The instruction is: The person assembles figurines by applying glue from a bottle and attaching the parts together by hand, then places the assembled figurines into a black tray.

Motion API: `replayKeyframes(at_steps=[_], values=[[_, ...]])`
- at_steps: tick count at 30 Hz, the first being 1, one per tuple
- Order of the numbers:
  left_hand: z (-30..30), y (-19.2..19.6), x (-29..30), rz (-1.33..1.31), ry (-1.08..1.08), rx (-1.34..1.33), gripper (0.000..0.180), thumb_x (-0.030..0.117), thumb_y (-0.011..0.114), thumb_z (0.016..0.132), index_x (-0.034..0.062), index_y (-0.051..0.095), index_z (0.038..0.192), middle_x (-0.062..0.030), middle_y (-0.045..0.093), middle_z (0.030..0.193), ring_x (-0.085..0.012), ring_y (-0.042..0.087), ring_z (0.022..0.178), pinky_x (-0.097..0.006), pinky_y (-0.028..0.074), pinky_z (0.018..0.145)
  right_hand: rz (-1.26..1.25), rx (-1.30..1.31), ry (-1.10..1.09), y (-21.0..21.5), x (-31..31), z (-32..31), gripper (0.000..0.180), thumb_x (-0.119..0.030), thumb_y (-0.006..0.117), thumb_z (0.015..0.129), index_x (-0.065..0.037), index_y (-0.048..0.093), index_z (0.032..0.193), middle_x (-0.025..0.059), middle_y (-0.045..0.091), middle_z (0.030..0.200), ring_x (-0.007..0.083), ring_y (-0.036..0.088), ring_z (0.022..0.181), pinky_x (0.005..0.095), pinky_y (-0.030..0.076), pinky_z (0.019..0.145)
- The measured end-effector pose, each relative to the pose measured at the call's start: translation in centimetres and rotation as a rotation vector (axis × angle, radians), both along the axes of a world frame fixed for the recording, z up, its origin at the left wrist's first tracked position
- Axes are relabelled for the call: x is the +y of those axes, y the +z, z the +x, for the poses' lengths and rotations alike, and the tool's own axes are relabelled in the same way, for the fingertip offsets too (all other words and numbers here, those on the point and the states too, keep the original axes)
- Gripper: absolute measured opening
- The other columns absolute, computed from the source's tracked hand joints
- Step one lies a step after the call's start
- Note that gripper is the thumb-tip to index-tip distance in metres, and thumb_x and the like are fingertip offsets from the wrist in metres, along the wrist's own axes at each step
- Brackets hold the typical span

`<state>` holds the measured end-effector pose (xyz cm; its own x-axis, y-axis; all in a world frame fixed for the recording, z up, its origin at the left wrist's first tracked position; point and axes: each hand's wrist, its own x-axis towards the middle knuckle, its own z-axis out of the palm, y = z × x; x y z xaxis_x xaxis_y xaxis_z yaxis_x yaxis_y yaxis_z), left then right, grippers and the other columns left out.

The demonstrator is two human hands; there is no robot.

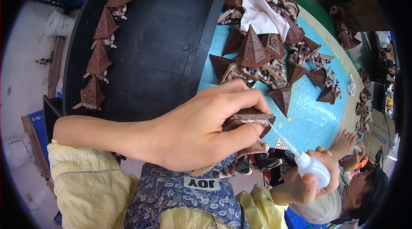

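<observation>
My left hand (210, 126) reaches across the middle, thumb and fingers closed round a figurine (253, 148) with a brown upper part and dark boots. Its boots point down toward my lap, and my fingers hide much of it. At the lower right my right hand (296, 191) grips a small white squeeze bottle (312, 169) with a long thin nozzle. The nozzle tip is at the figurine's edge beside my left fingertips; whether it touches cannot be made out. Just beyond, more figurines with brown pointed pyramid tops (254, 48) lie crowded together.
A black tray (167, 36) with a raised rim holds a row of similar figurines (99, 59) along its left side. White cloth (262, 12) lies over part of the pile on the blue work surface (307, 119). At right, another person's hands (346, 145) are close by.
</observation>
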<state>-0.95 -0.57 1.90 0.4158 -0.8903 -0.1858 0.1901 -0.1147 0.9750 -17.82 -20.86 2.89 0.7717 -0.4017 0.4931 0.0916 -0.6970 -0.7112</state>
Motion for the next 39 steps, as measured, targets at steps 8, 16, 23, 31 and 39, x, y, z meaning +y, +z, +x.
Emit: replayKeyframes(at_steps=[8,16,23,31,39], values=[[0.0,-0.3,0.0,-0.002,-0.029,-0.098,0.026,0.013,0.053,0.089,-0.0017,0.06,0.109,-0.0086,0.052,0.098,-0.0175,0.049,0.092,-0.03,0.04,0.08,-0.013,0.191,0.041,2.2,-0.4,-0.9,0.053,-0.042,0.07,0.072,0.009,0.059,0.082,0.016,0.059,0.066,0.0194,0.047,0.052,0.0321,0.037,0.056],[0.0,-0.4,0.1,0.0,-0.039,-0.112,0.025,0.014,0.053,0.09,-0.002,0.06,0.108,-0.009,0.053,0.098,-0.0179,0.05,0.092,-0.031,0.041,0.08,-0.035,0.253,0.015,2.3,0.6,-0.7,0.047,-0.038,0.061,0.073,0.008,0.057,0.08,0.018,0.058,0.071,0.0242,0.048,0.065,0.0385,0.039,0.074],[0.0,-0.4,0.1,-0.001,-0.032,-0.085,0.025,0.014,0.053,0.09,-0.002,0.059,0.108,-0.0093,0.053,0.099,-0.0184,0.05,0.093,-0.031,0.041,0.081,-0.044,0.283,0.029,3.0,0.4,-0.5,0.046,-0.037,0.061,0.075,0.008,0.058,0.082,0.0185,0.058,0.072,0.0248,0.05,0.068,0.0375,0.04,0.073],[0.1,-0.5,0.1,0.001,-0.031,-0.088,0.025,0.015,0.053,0.091,-0.0014,0.058,0.11,-0.0093,0.053,0.101,-0.0174,0.05,0.096,-0.031,0.041,0.083,-0.047,0.03,-0.09,1.8,0.6,-0.5,0.045,-0.035,0.061,0.075,0.009,0.058,0.083,0.0177,0.057,0.071,0.025,0.05,0.068,0.0365,0.04,0.074],[0.9,-0.9,0.0,0.047,-0.047,0.153,0.025,0.016,0.052,0.097,0.0012,0.054,0.117,-0.0087,0.063,0.11,-0.0125,0.061,0.1,-0.029,0.05,0.081,0.742,-0.061,-0.004,-1.4,-2.4,0.5,0.054,-0.038,0.062,0.085,0.013,0.053,0.102,0.0166,0.057,0.087,0.0175,0.049,0.071,0.0286,0.038,0.064]])
